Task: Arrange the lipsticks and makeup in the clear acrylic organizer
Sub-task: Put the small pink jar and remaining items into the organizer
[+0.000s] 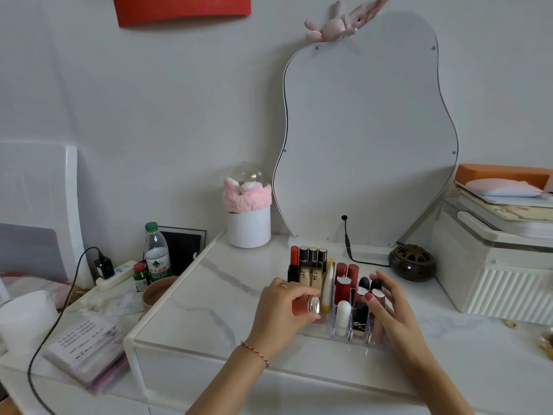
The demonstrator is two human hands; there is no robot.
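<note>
Most lipsticks already stand in the clear acrylic organizer (344, 332) on the white table (209, 295), so I judge you are nearly finished. Your left hand (282, 307) pinches a gold-capped lipstick (314, 304) at the organizer's left side. Your right hand (389, 310) rests with relaxed, spread fingers against its right side.

Wavy mirror (368, 130) at twelve o'clock, plush rabbit (341, 22) on top. Water bottle (156, 253) at nine; dark incense burner (411, 262) at two.

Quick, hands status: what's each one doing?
Left hand: grips a gold-capped lipstick.
Right hand: open, fingers resting on the organizer.
</note>
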